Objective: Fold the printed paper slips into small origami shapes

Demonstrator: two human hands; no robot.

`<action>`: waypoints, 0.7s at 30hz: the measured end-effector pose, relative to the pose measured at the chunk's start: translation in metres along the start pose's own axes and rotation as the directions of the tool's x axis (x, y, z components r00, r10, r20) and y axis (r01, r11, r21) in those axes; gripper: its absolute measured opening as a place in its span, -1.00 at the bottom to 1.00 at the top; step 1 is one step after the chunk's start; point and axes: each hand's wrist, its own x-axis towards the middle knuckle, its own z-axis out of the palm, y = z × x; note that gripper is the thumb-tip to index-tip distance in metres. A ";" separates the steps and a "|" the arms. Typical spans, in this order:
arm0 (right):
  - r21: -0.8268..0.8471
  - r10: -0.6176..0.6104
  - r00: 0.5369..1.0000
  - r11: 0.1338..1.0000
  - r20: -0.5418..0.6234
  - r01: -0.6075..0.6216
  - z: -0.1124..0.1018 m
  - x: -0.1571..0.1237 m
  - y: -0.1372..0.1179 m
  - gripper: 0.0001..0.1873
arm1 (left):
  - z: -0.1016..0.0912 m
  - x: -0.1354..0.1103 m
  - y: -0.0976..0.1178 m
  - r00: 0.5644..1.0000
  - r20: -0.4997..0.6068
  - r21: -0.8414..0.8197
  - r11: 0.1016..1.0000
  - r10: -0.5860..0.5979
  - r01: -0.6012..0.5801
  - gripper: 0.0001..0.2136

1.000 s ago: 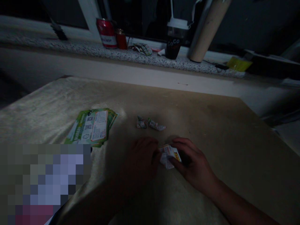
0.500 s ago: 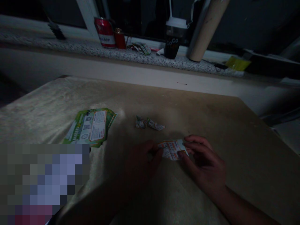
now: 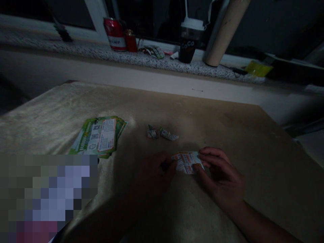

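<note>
A small printed piece of paper (image 3: 186, 162), white with orange and green print, is held between both hands just over the table. My left hand (image 3: 155, 172), dark in shadow, pinches its left edge between thumb and fingers. At its right end, my right hand (image 3: 222, 177) grips it with the thumb on top and the fingers behind. Just beyond the paper lie two crumpled scraps, a left scrap (image 3: 153, 132) and a longer right scrap (image 3: 169, 134). A stack of green printed leaflets (image 3: 101, 136) rests to the left.
The pale table (image 3: 217, 118) meets a wall under a speckled windowsill (image 3: 88, 54). On the sill stand a red can (image 3: 115, 35), a red jar (image 3: 131, 42), a lidded CoCo cup (image 3: 188, 45), a cardboard tube (image 3: 224, 37) and a yellow packet (image 3: 258, 69). A pixelated patch covers the lower left.
Both hands keep the same hold on the paper. The whole view has shifted very slightly; nothing else visibly differs.
</note>
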 end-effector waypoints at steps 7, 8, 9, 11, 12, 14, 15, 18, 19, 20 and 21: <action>0.022 0.000 1.000 1.000 0.028 -0.001 0.000 0.000 0.001 -0.63 | -0.001 0.001 0.001 0.999 0.012 0.034 0.999 -0.033 0.032 -0.78; 0.018 -0.002 0.999 1.000 0.036 0.001 0.000 0.000 0.002 -0.65 | 0.000 0.001 0.001 0.999 0.020 0.040 0.998 -0.038 0.038 -0.79; 0.012 -0.004 0.999 1.000 0.043 0.004 0.000 0.000 0.002 -0.66 | 0.001 0.002 0.000 0.999 0.030 0.051 0.998 -0.037 0.035 -0.78; -0.006 0.005 0.998 1.000 0.066 -0.005 -0.001 0.000 0.002 -0.69 | 0.003 0.003 -0.001 0.999 0.052 0.099 0.995 -0.017 0.011 -0.78; -0.014 0.016 0.997 1.000 0.082 -0.015 -0.002 0.000 0.002 -0.70 | 0.004 0.002 -0.002 0.998 0.064 0.139 0.990 -0.005 -0.004 -0.78; -0.020 0.042 0.991 0.999 0.126 -0.040 -0.002 0.001 0.001 -0.69 | 0.006 0.001 -0.005 0.996 0.087 0.228 0.973 0.022 -0.041 -0.77; -0.019 0.053 0.987 0.999 0.155 -0.051 -0.002 0.002 0.001 -0.68 | 0.007 0.001 -0.007 0.995 0.089 0.267 0.962 0.034 -0.056 -0.78; 0.001 0.072 0.969 0.997 0.238 -0.074 -0.002 0.003 -0.001 -0.61 | 0.010 -0.001 -0.012 0.992 0.076 0.345 0.930 0.104 -0.124 -0.79; 0.011 0.073 0.962 0.997 0.262 -0.079 -0.001 0.003 -0.001 -0.58 | 0.011 -0.001 -0.014 0.989 0.079 0.357 0.923 0.126 -0.146 -0.79; 0.023 0.074 0.956 0.996 0.283 -0.084 -0.001 0.003 -0.002 -0.56 | 0.011 -0.001 -0.015 0.986 0.080 0.369 0.915 0.144 -0.164 -0.78; 0.037 0.073 0.950 0.995 0.303 -0.088 0.000 0.002 -0.003 -0.53 | 0.011 -0.001 -0.015 0.983 0.089 0.380 0.907 0.159 -0.182 -0.78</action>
